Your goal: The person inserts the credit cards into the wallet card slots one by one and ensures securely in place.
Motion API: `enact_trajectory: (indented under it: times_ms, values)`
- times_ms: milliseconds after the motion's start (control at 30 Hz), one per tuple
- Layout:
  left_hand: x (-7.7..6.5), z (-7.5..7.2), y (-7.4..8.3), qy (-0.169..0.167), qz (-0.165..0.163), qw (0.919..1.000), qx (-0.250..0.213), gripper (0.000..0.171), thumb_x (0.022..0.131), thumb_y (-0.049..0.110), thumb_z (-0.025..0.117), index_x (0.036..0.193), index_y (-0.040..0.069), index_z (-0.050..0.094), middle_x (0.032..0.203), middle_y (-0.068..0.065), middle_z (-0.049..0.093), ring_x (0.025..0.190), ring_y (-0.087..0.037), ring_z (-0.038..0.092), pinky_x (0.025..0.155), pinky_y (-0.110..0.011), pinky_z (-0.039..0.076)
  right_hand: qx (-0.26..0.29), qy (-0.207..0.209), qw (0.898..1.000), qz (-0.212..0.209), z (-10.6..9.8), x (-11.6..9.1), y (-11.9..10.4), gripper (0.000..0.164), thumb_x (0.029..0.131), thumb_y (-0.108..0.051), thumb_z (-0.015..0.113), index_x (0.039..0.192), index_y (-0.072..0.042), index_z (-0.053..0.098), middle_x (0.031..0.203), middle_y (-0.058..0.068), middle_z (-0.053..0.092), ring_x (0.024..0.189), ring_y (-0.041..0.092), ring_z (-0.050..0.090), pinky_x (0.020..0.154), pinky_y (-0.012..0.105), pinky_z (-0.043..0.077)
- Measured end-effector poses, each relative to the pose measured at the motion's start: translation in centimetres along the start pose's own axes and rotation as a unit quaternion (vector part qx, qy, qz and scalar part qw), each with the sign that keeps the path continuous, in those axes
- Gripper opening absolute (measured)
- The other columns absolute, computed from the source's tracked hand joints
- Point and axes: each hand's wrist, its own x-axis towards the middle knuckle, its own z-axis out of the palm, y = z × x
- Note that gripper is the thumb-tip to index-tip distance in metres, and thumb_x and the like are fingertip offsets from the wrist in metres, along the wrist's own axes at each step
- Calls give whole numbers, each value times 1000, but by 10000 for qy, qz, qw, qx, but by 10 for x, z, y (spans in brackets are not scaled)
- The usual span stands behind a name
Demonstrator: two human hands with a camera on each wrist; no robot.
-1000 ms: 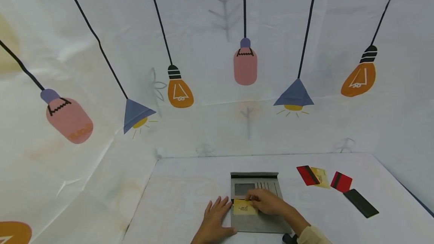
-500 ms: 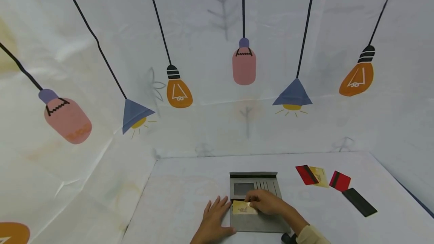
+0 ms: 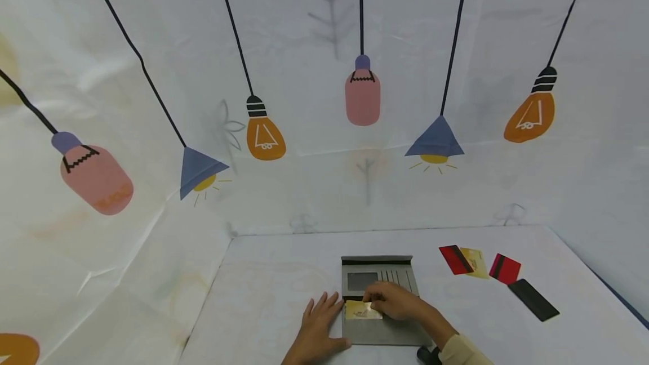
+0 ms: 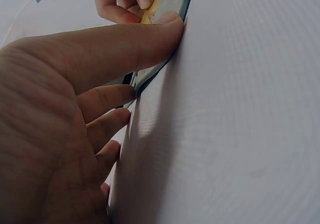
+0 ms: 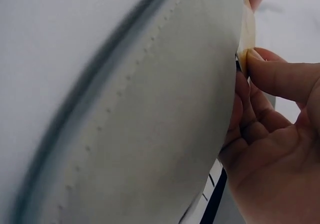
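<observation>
An opened grey wallet (image 3: pixel 385 333) lies on the white table, with a dark window pocket and a row of slots in its upper half. My right hand (image 3: pixel 392 301) pinches the right end of a yellow card (image 3: pixel 359 311) between thumb and fingers, over the wallet's lower half. In the right wrist view the thumb (image 5: pixel 280 78) presses on the card's edge, beside the stitched wallet flap (image 5: pixel 165 93). My left hand (image 3: pixel 320 328) lies spread at the wallet's left edge; its thumb (image 4: pixel 150 43) rests on that edge in the left wrist view.
To the right lie a red card with a dark stripe (image 3: pixel 455 259), another yellow card (image 3: pixel 475 263) partly under it, a second red card (image 3: pixel 505 268) and a long black card-like piece (image 3: pixel 533 299). A white sheet printed with lamps (image 3: pixel 362 97) hangs behind the table.
The yellow card has tilted slightly in my right hand; its visible face looks a little shorter and now catches light. My left hand stays in place. The head view has shifted slightly.
</observation>
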Motion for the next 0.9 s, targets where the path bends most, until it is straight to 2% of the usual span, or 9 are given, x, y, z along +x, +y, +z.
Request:
enact_trajectory:
  times_ms: [267,500,633,900]
  values:
    - [-1,2,0,27,-25,10000,-48,86,73,46,84,147,18,51,157,-8,43,149,-40,30,117,-69,13,-59,-332,9994,-72,3,4,0,13,94,-11,65,95,-19,75,91,-9,64,79,-2,51,67,21,45]
    - [2,2,-3,20,-11,10000,1,86,74,48,82,148,19,50,158,-7,42,150,-38,30,118,-68,13,4,176,9997,170,7,-4,-3,4,92,-15,70,89,-18,71,87,-10,61,76,-1,51,64,22,45]
    - [2,0,-1,58,65,10000,35,86,73,48,83,148,18,50,157,-8,43,149,-39,31,118,-68,14,18,438,9988,219,11,-9,-3,10,90,-15,72,84,-18,66,83,-8,55,71,-1,48,60,21,44]
    - [1,-1,-1,71,76,9999,66,87,73,48,83,147,17,51,156,-10,44,148,-40,32,117,-69,15,-23,578,9979,294,18,-11,0,12,89,-13,74,83,-19,65,82,-9,54,70,-1,47,61,21,42]
